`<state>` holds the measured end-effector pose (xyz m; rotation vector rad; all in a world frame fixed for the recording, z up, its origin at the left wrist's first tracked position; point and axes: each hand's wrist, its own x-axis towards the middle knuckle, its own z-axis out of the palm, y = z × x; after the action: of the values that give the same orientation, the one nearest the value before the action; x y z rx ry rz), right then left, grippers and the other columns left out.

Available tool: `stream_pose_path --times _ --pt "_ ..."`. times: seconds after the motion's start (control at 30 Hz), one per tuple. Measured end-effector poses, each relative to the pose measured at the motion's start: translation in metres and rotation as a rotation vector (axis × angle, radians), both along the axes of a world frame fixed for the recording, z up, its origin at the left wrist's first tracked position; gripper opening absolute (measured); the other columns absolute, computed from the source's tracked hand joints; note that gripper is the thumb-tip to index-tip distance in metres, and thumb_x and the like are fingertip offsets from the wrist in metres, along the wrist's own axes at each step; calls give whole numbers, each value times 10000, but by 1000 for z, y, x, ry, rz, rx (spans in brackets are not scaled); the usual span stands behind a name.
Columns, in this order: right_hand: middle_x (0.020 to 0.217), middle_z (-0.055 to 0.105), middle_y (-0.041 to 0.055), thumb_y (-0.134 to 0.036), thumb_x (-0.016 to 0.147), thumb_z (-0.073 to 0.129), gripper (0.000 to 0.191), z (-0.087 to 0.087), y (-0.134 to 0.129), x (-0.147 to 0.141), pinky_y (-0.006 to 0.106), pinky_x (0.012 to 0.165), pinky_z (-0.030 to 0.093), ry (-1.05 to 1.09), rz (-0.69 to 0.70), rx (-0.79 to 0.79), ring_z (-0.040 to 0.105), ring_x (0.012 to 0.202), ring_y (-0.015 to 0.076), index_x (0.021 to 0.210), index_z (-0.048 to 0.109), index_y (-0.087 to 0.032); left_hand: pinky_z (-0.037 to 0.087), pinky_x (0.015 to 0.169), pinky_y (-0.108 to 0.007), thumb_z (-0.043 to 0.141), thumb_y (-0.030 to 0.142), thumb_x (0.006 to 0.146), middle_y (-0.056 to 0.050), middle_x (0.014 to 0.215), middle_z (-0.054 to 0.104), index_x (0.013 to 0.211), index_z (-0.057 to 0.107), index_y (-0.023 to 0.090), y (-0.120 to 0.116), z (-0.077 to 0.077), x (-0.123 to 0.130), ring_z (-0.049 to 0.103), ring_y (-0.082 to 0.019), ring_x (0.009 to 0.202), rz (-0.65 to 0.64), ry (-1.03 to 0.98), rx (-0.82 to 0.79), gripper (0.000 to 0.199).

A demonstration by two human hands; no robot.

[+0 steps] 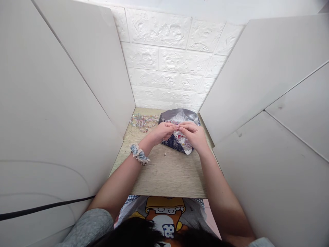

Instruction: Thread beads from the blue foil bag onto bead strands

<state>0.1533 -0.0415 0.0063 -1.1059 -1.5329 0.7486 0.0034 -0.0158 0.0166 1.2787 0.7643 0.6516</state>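
My left hand (164,132) and my right hand (192,133) meet fingertip to fingertip above an opened bag. Both are closed in a pinch, and whatever sits between the fingers is too small to make out. Below them lies the bag (180,114), silvery inside and dark blue patterned outside. Loose beads (181,137) in clear, pink and red tones fill it, partly covered by my hands. To the left of the bag, strands of colourful beads (144,120) rest in a loose heap on the table.
The small wooden table (169,178) stands between white panels (123,85) on the left and right. A white brick-pattern wall (169,61) closes off the back. One tiny object (165,154) lies before the bag. A black cable (46,207) runs at lower left.
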Motion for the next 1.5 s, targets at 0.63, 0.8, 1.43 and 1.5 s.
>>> stream_pose_path --times 0.63,0.8,1.43,1.5 --pt "781 570 32 -218 776 428 137 -6 -2 -5 273 691 404 -469 -187 300 522 751 147 739 558 -194 72 354 -178 555 455 667 83 455 173 579 446 147 4 -8 1 146 -12 368 58 37 -3 338" --pt "787 541 35 -213 808 374 147 -7 -2 -4 275 695 400 -493 -198 325 504 749 142 741 503 -191 90 343 -173 529 407 695 81 471 181 719 536 144 5 -8 1 151 -15 363 71 47 -16 264" --pt "533 432 -87 -279 772 448 104 4 9 24 259 640 492 871 -207 32 514 512 57 737 384 -205 160 355 -168 432 215 683 52 521 276 647 435 150 8 -3 -3 243 -17 376 56 -139 -28 75" --pt "527 367 -89 -318 774 440 107 3 5 17 247 581 473 630 -270 121 449 461 56 790 411 -217 171 360 -168 429 221 687 48 531 288 639 436 149 8 -3 -4 259 -19 382 72 -144 -5 87"
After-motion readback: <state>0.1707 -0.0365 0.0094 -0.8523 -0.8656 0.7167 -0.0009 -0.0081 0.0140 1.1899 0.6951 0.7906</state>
